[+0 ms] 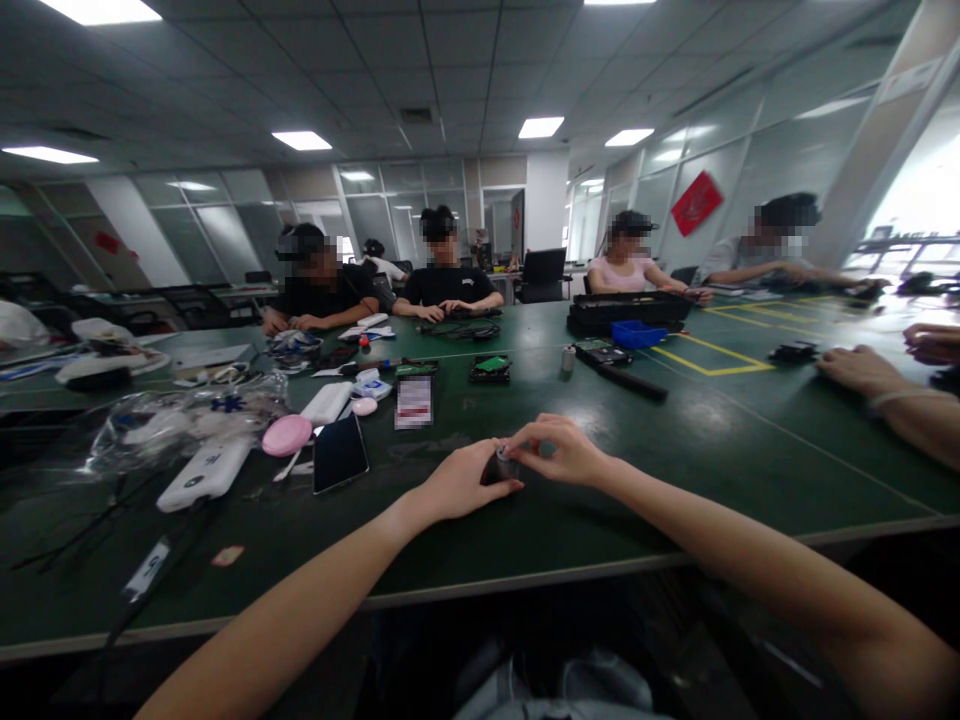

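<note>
- While my left hand (463, 484) holds a cylinder (505, 464), my right hand (559, 452) pinches its top, seemingly mid-adjustment.
- Next, I judge, needs bracing from nine o'clock.

Between the left grip (459, 482) and the right grip (561, 450), the small can (507, 464) looks like grey metal with a bit of shine. The green desk (622, 530) under both is smooth and a little shiny. Left of the left grip, the black phone (340, 455) has a glossy front like glass. Farther left, the pink disc (286, 435) and white case (206, 475) look like smooth plastic, and the clear bag (161, 425) is shiny, crinkly plastic. Beyond the right grip, the blue tray (637, 334) looks like plastic.
</note>
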Demonstrator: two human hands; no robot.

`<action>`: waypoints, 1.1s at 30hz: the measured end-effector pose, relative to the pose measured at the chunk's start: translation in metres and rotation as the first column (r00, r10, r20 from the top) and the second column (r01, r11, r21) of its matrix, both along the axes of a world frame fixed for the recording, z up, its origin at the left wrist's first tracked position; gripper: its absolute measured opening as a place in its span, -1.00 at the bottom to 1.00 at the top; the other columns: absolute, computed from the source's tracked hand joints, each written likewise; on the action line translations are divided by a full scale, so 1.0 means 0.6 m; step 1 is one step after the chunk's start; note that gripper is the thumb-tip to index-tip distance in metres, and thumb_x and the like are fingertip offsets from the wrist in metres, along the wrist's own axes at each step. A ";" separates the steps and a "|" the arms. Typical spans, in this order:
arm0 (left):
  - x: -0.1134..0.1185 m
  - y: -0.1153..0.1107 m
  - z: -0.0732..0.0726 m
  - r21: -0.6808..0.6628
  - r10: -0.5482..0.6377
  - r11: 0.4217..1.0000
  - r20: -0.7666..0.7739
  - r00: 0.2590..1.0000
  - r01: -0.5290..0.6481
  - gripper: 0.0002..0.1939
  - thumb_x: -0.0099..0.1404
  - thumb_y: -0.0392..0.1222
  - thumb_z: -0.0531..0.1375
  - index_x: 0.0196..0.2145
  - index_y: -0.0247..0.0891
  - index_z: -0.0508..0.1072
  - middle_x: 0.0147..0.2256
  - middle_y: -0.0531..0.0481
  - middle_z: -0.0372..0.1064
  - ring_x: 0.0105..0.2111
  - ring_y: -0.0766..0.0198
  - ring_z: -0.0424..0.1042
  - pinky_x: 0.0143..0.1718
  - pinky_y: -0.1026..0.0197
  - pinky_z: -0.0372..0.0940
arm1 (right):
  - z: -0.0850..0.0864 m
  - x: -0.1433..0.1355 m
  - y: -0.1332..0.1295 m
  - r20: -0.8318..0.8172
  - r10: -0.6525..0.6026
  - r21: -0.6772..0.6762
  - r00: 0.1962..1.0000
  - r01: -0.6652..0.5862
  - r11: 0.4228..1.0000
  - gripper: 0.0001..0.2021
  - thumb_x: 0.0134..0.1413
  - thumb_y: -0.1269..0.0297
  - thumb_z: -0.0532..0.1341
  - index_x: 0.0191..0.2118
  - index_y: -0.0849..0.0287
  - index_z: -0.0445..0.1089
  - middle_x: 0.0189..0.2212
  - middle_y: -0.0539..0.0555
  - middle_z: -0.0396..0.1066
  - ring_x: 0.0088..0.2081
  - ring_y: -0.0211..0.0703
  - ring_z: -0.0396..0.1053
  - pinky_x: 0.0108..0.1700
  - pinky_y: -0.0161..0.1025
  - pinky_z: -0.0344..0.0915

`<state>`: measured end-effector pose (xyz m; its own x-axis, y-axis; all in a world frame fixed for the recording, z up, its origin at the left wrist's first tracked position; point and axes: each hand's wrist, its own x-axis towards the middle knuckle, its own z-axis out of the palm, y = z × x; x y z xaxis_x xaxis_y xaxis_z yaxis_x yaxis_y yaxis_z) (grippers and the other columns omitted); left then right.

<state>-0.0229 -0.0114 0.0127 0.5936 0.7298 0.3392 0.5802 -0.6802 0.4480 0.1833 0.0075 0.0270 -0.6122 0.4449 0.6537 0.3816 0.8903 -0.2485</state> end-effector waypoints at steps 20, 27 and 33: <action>0.001 0.002 -0.001 0.008 0.013 1.000 -0.025 1.000 -0.013 -0.52 0.18 0.10 0.21 -0.06 -0.28 0.34 -0.15 -0.11 0.39 -0.17 0.08 0.39 -0.21 0.16 0.27 | -0.018 -0.019 0.009 -0.354 -0.060 -0.566 0.933 -0.163 0.808 -0.65 -0.13 0.09 0.35 -0.28 0.23 0.37 -0.42 0.10 0.52 -0.53 -0.27 0.38 -0.56 -0.36 0.27; 0.001 -0.001 0.004 0.004 0.023 1.000 -0.047 0.999 -0.023 -0.56 0.19 0.11 0.20 -0.12 -0.27 0.35 -0.21 -0.08 0.40 -0.25 0.12 0.40 -0.26 0.18 0.26 | -0.007 -0.007 0.025 -0.419 -0.131 -0.522 0.899 -0.120 0.844 -0.67 -0.12 0.05 0.33 -0.35 0.22 0.35 -0.35 0.13 0.52 -0.55 -0.30 0.35 -0.60 -0.36 0.22; 0.001 -0.004 0.007 -0.005 -0.006 1.000 -0.024 1.000 0.006 -0.60 0.20 0.07 0.20 -0.11 -0.23 0.34 -0.18 -0.05 0.39 -0.21 0.13 0.39 -0.24 0.20 0.26 | -0.022 0.044 0.077 -0.064 -0.102 -0.543 0.993 0.052 0.838 -0.67 -0.10 0.08 0.32 -0.28 0.24 0.44 -0.36 0.12 0.53 -0.43 -0.23 0.42 -0.43 -0.33 0.27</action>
